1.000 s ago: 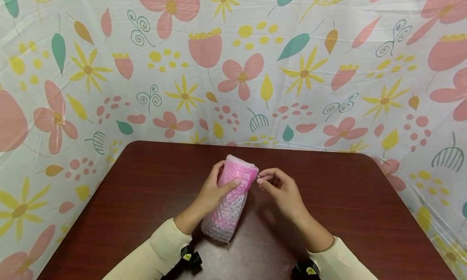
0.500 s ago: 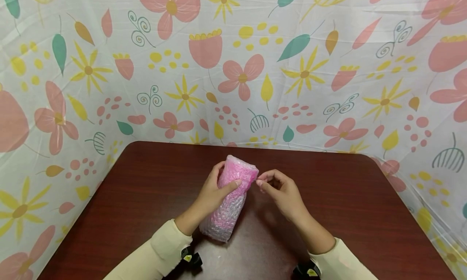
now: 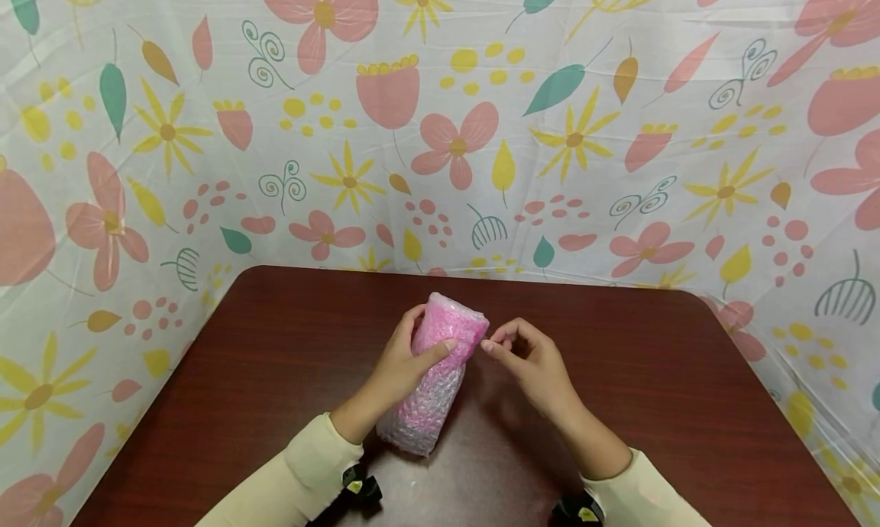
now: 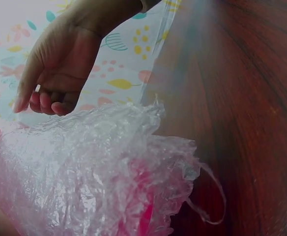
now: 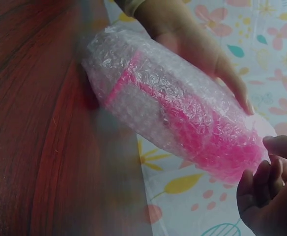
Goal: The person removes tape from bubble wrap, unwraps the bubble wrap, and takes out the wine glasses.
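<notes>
One bubble-wrapped package (image 3: 435, 393) is slanting over the counter (image 3: 309, 313), the left hand (image 3: 402, 363) clamping its grip around it. The right hand (image 3: 536, 366) is working slightly lower beside the upper corner than before, whether pinching anything I cannot tell; the package is staying wrapped.
</notes>
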The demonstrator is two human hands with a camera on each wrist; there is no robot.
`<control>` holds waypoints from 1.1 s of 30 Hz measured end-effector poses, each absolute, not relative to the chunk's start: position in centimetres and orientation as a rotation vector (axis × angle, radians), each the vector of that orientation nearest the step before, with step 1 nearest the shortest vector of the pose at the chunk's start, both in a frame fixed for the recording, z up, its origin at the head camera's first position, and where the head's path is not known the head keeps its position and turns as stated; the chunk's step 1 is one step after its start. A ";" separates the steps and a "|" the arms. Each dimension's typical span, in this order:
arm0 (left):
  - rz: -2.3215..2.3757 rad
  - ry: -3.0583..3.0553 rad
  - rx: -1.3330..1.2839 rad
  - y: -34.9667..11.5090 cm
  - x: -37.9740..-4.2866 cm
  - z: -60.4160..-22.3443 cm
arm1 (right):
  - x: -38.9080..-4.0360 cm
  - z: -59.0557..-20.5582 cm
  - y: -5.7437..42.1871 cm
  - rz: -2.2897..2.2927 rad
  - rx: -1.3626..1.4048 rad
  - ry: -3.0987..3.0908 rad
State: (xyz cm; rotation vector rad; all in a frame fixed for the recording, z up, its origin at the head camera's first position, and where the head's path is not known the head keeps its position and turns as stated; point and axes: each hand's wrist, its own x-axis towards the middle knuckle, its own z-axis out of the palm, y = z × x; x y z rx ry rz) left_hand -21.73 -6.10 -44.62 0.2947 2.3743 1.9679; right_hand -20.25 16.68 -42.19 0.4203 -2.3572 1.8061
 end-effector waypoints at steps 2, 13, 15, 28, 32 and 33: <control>1.969 2.377 0.298 -6.1 -21.8 -44.7 | -20.2 -42.2 16.7 1.829 0.449 -2.339; 1.971 2.376 0.298 -6.1 -21.7 -44.5 | -20.1 -42.4 16.6 1.934 0.628 -2.295; 1.973 2.377 0.300 -6.1 -21.7 -44.4 | -20.1 -42.3 16.7 1.970 0.661 -2.274; 1.985 2.355 0.313 -6.2 -21.8 -44.6 | -20.0 -42.4 16.8 2.120 0.785 -2.150; 1.993 2.347 0.324 -6.1 -21.7 -44.7 | -20.0 -42.5 16.7 1.983 0.734 -2.190; 1.994 2.349 0.323 -6.1 -21.7 -44.6 | -20.0 -42.4 16.7 1.932 0.709 -2.206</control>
